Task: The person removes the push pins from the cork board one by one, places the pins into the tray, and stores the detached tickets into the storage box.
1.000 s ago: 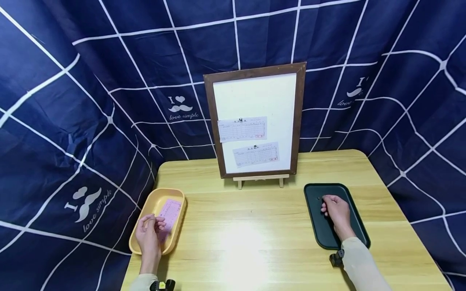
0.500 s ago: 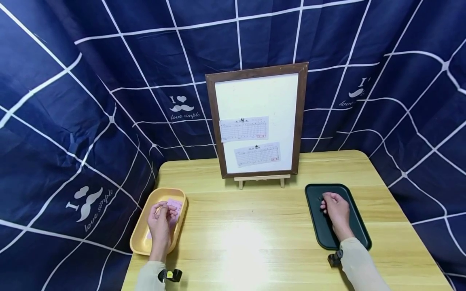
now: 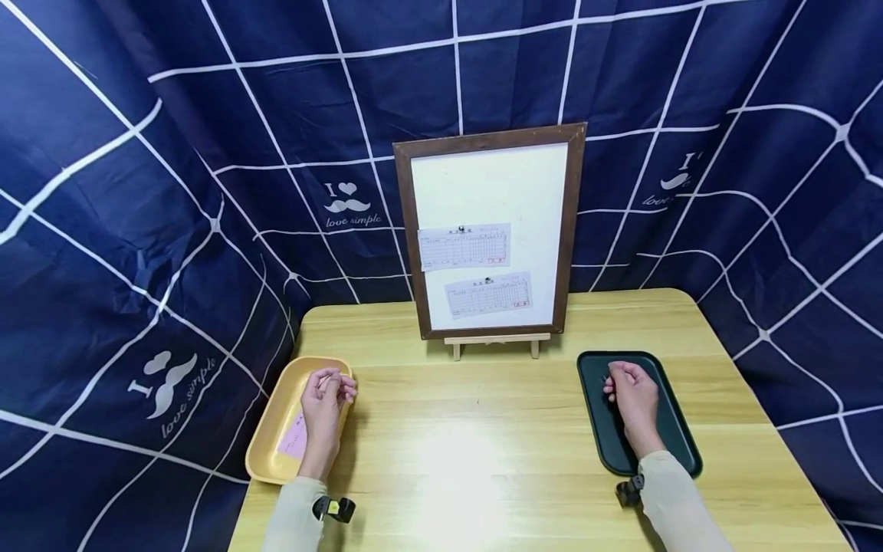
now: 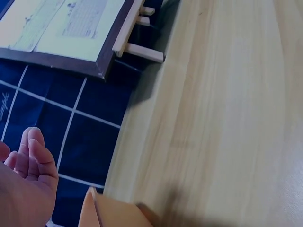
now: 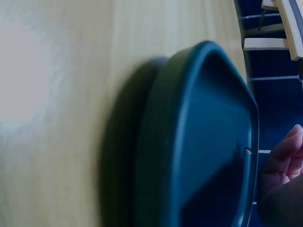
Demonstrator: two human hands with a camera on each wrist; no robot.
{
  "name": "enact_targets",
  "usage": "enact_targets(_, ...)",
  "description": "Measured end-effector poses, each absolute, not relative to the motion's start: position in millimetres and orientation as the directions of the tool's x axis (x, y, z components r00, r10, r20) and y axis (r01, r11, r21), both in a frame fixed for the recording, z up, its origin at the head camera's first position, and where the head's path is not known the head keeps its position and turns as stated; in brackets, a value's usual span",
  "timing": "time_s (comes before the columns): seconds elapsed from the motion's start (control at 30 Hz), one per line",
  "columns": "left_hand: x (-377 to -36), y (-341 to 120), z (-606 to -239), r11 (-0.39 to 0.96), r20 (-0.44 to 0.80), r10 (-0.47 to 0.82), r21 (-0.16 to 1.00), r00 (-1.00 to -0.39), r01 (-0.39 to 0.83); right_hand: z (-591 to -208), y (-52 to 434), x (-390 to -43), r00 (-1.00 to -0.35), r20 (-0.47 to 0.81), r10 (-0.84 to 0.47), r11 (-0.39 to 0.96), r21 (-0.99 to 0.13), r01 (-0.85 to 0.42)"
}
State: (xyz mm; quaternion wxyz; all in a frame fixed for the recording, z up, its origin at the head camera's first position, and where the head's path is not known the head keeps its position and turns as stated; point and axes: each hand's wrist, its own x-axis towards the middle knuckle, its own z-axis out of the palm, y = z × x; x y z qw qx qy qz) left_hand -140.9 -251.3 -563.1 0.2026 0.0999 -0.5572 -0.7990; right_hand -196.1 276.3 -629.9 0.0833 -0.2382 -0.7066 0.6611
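My left hand [image 3: 324, 402] hovers over the right side of a yellow tray [image 3: 265, 429], its fingers loosely curled with nothing visible between them. A pink printed slip [image 3: 293, 438] lies in that tray, partly hidden by the hand. In the left wrist view the tray [image 4: 111, 210] shows just beside the fingers. Over a dark green tray [image 3: 672, 433] is my right hand [image 3: 635, 399], fingers loosely bent and holding nothing visible. A small object [image 5: 247, 151], too small to identify, sits near the tray's far wall. The right fingertips run past the edge of the right wrist view.
A wood-framed white board [image 3: 493, 184] stands on a small easel [image 3: 497, 339] at the back of the wooden table [image 3: 476, 429]. Two printed slips, an upper slip [image 3: 465, 249] and a lower slip [image 3: 488, 295], are pinned to it. A dark blue curtain [image 3: 276, 115] surrounds the table.
My left hand has moved right and farther forward across the yellow tray, covering the slip's upper part and uncovering its lower left. My right hand has stayed nearly still.
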Motion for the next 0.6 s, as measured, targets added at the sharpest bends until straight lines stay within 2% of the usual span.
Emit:
enact_targets(0.27,-157,-242,-554,-0.161,0.109,-0.414,0.968,-0.904,0.191,-623,265,-199,-0.922,-0.120,0.368,0.152,-0.971,0.187)
enact_targets(0.6,-170,-229,-540,-0.149,0.105,-0.348,0.975,-0.932,0.166,-606,254,-202,-0.954,-0.029,0.298,0.204,-0.974,0.093)
